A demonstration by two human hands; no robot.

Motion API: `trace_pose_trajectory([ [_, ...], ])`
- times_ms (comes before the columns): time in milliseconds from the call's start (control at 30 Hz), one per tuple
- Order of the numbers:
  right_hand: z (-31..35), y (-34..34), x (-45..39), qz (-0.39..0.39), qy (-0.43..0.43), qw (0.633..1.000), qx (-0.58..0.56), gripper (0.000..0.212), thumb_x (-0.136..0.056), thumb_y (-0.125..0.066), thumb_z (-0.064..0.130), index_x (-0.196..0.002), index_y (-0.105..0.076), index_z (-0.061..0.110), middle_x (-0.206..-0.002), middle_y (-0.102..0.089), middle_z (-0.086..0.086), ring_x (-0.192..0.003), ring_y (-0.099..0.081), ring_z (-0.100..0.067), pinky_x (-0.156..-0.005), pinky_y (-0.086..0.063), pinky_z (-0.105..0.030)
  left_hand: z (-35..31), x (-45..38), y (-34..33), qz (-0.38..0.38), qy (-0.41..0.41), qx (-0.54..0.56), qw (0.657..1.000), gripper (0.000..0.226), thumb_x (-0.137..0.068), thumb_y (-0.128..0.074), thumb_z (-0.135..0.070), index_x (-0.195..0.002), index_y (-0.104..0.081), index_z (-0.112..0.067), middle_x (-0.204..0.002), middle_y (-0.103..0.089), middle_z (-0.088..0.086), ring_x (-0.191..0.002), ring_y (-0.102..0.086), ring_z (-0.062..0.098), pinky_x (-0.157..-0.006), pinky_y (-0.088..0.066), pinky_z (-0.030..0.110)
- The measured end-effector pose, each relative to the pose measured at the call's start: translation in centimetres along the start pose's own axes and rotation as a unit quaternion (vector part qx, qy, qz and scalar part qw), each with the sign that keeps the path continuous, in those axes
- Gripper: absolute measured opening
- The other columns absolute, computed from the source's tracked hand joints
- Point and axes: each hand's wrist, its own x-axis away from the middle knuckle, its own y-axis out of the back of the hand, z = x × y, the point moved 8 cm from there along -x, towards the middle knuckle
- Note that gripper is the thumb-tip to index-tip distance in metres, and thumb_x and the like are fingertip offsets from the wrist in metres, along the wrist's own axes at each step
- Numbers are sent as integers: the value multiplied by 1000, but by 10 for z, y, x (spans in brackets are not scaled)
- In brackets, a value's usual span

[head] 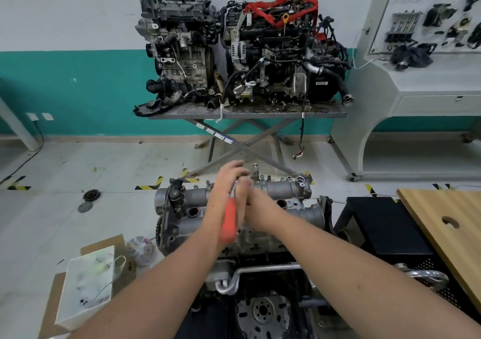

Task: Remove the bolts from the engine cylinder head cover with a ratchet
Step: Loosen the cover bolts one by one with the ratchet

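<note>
The engine [242, 224] fills the near centre of the view, standing between the person's two forearms, with its cylinder head cover [283, 190] running left to right across the top, on the far side of the hands. Beyond it, against the far wall, two other engines [234, 52] sit on a scissor-leg table [247, 114]. A wooden board [447, 224] lies at the near right, and a white paper bag [86, 286] stands on cardboard at the near left.

Both hands meet over the middle of the cover. The ratchet [230, 221] has an orange handle whose long axis runs near to far, almost square to the cover's length, with its head pointing away from the person. The left hand [229, 182] sits over the far end of the tool, fingers curved forward; the frame is blurred there, so whether it actually grips the head I cannot tell. The right hand [251, 195] is pressed against the tool just right of it, and its grip is likewise too smeared to read.

The bolts are too small to pick out. My judgement: the bolt being worked lies directly under the ratchet head, so the coming swing goes sideways along the cover, and the left hand is nearer to steady the head.
</note>
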Motion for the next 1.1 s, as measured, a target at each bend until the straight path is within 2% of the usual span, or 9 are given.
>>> trace_pose_trajectory([
  [67, 4, -9, -3, 56, 6, 998, 27, 27, -97, -44, 17, -106, -67, 5, -97, -69, -14, -88, -64, -22, -82, -52, -34, 6, 2, 6, -88, 18, 70, 993, 29, -94, -39, -48, -94, -67, -42, -113, -69, -16, -92, -70, 5, -75, -55, 20],
  [133, 1, -15, -5, 90, -2, 993, 75, 29, -99, -43, 21, -104, -68, 7, -94, -68, -12, -90, -63, -29, -77, -48, -36, 21, 1, 7, -122, 76, 136, 980, 31, -96, -40, -46, -100, -67, -32, -104, -74, -7, -84, -72, 12, -70, -56, 26],
  [300, -28, -25, 1, 178, -68, 961, 200, 56, -98, -42, 56, -124, -63, 11, -114, -65, -12, -104, -62, -31, -93, -52, -44, 29, 8, 5, -50, 185, 194, 962, 45, -97, -48, -47, -117, -60, -8, -102, -75, 1, -98, -71, 13, -85, -50, 36],
  [400, -37, -26, 1, 226, -53, 936, 266, 66, -96, -37, 68, -131, -63, 18, -125, -64, -10, -112, -61, -30, -93, -51, -39, 28, 13, 7, 11, 226, 262, 938, 37, -88, -56, -44, -109, -58, -14, -102, -73, 1, -102, -68, 15, -86, -44, 33],
  [500, -32, -24, -3, 239, -12, 926, 293, 62, -96, -37, 68, -128, -66, 23, -125, -65, -4, -113, -61, -26, -93, -50, -35, 24, 17, 4, 46, 254, 290, 922, 8, -85, -62, -32, -92, -61, -28, -93, -70, -2, -91, -64, 16, -79, -40, 34],
  [633, -30, -23, -7, 247, -1, 919, 306, 58, -94, -42, 67, -114, -72, 22, -89, -64, 0, -85, -60, -21, -75, -45, -30, 24, 16, 3, 41, 270, 286, 919, 10, -82, -65, -23, -86, -66, -31, -88, -68, -3, -81, -58, 15, -73, -38, 34],
  [767, -27, -28, -16, 253, 7, 915, 316, 57, -91, -47, 65, -118, -67, 19, -110, -67, -4, -102, -62, -27, -81, -46, -33, 26, 15, 3, 46, 272, 299, 914, 13, -84, -65, -20, -90, -66, -31, -88, -67, -3, -80, -58, 15, -72, -39, 33],
  [933, -27, -42, -17, 283, -6, 922, 265, 32, -91, -47, 49, -104, -71, 32, -98, -69, 6, -88, -61, -17, -84, -52, -36, 30, 16, 1, 15, 280, 291, 915, 5, -84, -65, -36, -87, -68, -33, -91, -69, -4, -82, -59, 12, -68, -35, 33],
  [1100, -18, -42, -14, 309, -13, 913, 267, 42, -91, -37, 50, -108, -70, 30, -105, -72, 2, -98, -63, -22, -92, -50, -38, 39, 20, 9, -98, 293, 390, 868, 59, -95, -32, -71, -103, -67, -24, -99, -74, 0, -88, -66, 14, -66, -33, 34],
])
